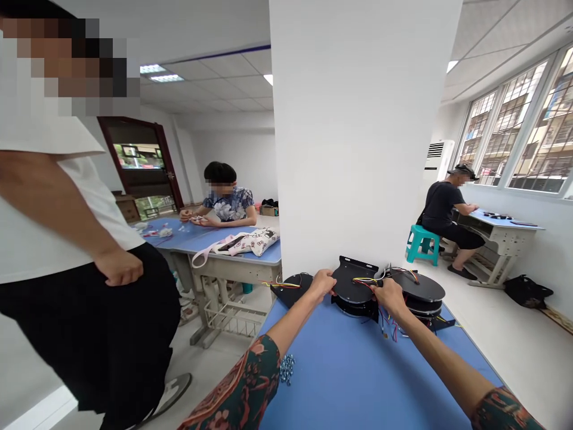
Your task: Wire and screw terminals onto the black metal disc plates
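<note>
A black plate with a rounded front and a slotted flange at its back [353,283] lies on top of a stack of similar black parts at the far end of the blue table. My left hand [323,283] is closed on the plate's left edge. At its right edge, my right hand [390,297] is closed beside red, yellow and white wires [364,280]; a small dark piece at its fingertips is too unclear to name. Close to my right hand stands another stack of round black plates [423,285]. A further black plate [293,288] lies left of my left hand.
A heap of small screws [287,369] lies near my left forearm on the blue table [349,370]. Behind the stacks rises a white pillar [353,131]. A person [67,215] stands close on the left. Two more people sit at other tables, one on a green stool [423,243].
</note>
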Action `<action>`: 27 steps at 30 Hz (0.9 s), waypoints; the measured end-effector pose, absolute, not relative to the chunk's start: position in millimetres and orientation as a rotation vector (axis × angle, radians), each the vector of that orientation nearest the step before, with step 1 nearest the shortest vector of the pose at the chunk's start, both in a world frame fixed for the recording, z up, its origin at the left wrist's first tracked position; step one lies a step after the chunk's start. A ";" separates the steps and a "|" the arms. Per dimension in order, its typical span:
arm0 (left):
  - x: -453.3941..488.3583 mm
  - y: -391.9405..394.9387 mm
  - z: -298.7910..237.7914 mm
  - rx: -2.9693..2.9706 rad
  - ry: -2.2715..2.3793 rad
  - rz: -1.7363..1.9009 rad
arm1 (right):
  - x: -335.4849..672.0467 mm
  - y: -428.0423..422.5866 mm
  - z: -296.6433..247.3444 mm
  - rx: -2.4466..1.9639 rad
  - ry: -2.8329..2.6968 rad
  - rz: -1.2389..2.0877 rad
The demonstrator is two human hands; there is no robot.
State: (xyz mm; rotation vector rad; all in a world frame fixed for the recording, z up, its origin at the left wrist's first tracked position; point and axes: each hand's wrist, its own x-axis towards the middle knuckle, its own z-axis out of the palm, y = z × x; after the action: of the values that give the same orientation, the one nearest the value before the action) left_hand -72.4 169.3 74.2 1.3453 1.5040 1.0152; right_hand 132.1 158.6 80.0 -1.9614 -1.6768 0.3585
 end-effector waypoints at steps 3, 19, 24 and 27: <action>-70.6 178.8 64.4 1.406 1.570 0.953 | 133.8 164.3 73.0 -1.998 -1.695 0.293; -91.3 158.9 71.9 1.526 1.843 0.866 | 152.4 115.1 72.3 -1.984 -1.789 0.262; -171.5 133.0 77.1 1.359 2.178 1.050 | 170.9 78.0 63.6 -1.923 -1.723 0.238; -201.2 127.0 64.7 1.260 2.205 1.040 | 175.5 63.4 58.0 -1.865 -1.651 0.166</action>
State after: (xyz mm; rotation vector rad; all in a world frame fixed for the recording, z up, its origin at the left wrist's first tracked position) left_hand -201.2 127.0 64.7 1.2600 2.2047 1.0403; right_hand 175.5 63.4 58.0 -1.8652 -1.6513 0.1662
